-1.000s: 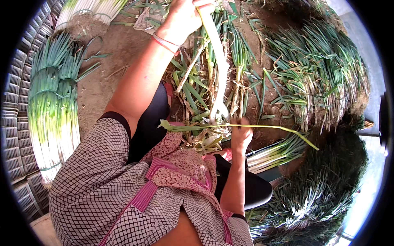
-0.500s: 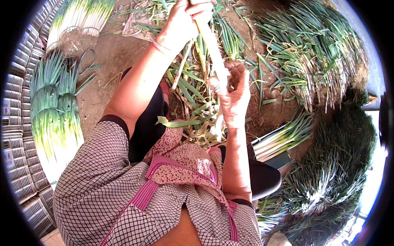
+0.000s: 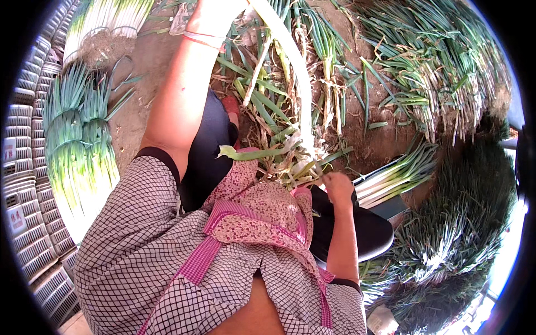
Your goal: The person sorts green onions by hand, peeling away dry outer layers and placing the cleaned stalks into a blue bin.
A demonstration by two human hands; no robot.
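A long green onion (image 3: 298,67) with a pale, thick stalk curves down from the top edge toward the loose peelings before my lap. My left hand (image 3: 222,10) is at its upper end, closed around it, with the fingertips partly cut off by the frame. Low by my right knee, my right hand (image 3: 338,188) is closed with curled fingers, just right of the peelings (image 3: 296,162). Whatever it pinches, if anything, is hidden. A cut green leaf piece (image 3: 251,153) lies across the peelings above my flowered apron (image 3: 251,192).
Tied onion bundles (image 3: 84,145) lie at left, beside stacked plastic crates (image 3: 19,162). A big heap of unpeeled onions (image 3: 430,67) is at far right, and dark green ones (image 3: 446,223) nearer. Peeled onions (image 3: 391,181) rest in a tray by my right knee.
My right hand has dropped from the stalk down to beside my right knee, and its fingers have curled. My left hand has shifted up and left, and the stalk now bows.
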